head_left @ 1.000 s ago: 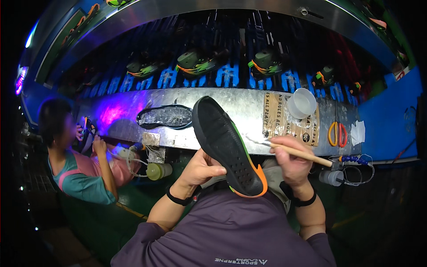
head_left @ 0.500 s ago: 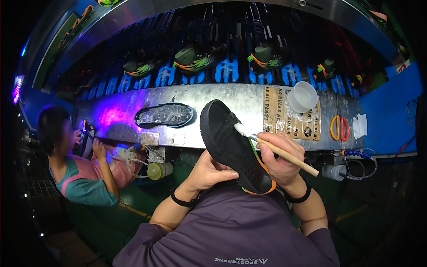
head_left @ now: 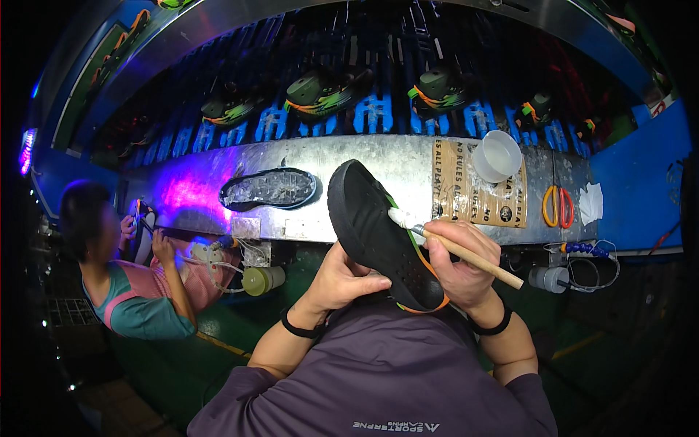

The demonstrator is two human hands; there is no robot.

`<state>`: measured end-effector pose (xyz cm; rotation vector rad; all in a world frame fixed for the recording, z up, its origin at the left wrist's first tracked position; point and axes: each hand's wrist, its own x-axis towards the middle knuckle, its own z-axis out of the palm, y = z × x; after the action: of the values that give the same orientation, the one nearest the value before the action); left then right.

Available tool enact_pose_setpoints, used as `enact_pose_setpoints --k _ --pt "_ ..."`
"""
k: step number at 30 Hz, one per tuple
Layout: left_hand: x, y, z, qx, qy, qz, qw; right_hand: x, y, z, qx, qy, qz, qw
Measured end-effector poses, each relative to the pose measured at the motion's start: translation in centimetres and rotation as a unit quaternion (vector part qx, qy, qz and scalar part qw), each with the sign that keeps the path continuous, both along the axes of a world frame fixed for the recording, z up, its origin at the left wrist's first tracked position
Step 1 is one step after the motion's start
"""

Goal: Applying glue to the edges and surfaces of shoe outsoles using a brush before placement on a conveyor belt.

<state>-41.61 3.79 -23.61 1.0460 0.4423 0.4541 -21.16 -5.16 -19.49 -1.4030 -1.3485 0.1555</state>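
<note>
Head view: left hand (head_left: 340,282) grips the sole (head_left: 362,211) near the bench (head_left: 393,171), slanted, probably to present its right edge; right hand (head_left: 466,255) pinches the brush (head_left: 483,264) low (bristles (head_left: 401,217) at that edge), likely for control.

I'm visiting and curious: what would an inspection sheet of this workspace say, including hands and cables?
Surface: smudged grey metal bench.
Items in use: black shoe sole with orange-and-green edging; white-bristled wooden brush, tip at the sole's edge.
Clutter: orange-and-red-handled scissors, white paper scrap.
Hands: left hand holds the sole; right hand grips the brush.
Cables: blue segmented hose by the bench's right front.
Surroundings: co-worker in teal and pink, at left.
</note>
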Motion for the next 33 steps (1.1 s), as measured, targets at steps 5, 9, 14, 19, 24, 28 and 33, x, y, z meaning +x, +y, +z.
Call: enact_pose_setpoints --k 5,9,14,19,24,28,33 --pt "-0.2 0.6 0.0 -0.050 -0.031 0.013 0.998 0.4 -0.5 0.3 -0.040 0.004 0.030 0.999" --pt "-0.1 1.0 0.3 -0.060 -0.046 -0.010 0.997 1.4 0.2 0.9 -0.049 0.008 0.056 0.997" --pt "0.1 1.4 1.2 -0.039 -0.045 -0.029 0.998 2.2 1.0 1.2 -0.060 -0.026 0.084 0.994" --pt "0.4 1.7 1.8 -0.011 -0.019 0.014 1.000 2.4 0.6 1.1 -0.082 -0.024 0.099 0.991" --pt "0.0 2.4 1.4 -0.014 -0.046 0.007 0.999 1.9 -0.2 1.2 -0.112 0.002 0.138 0.984" --pt "-0.1 2.9 1.3 0.002 -0.045 0.023 0.999 1.1 -0.7 1.4 -0.116 0.014 0.143 0.983" --pt "-0.3 3.7 0.9 0.000 -0.058 0.037 0.998 0.6 -0.9 1.6 -0.132 0.021 0.168 0.977"
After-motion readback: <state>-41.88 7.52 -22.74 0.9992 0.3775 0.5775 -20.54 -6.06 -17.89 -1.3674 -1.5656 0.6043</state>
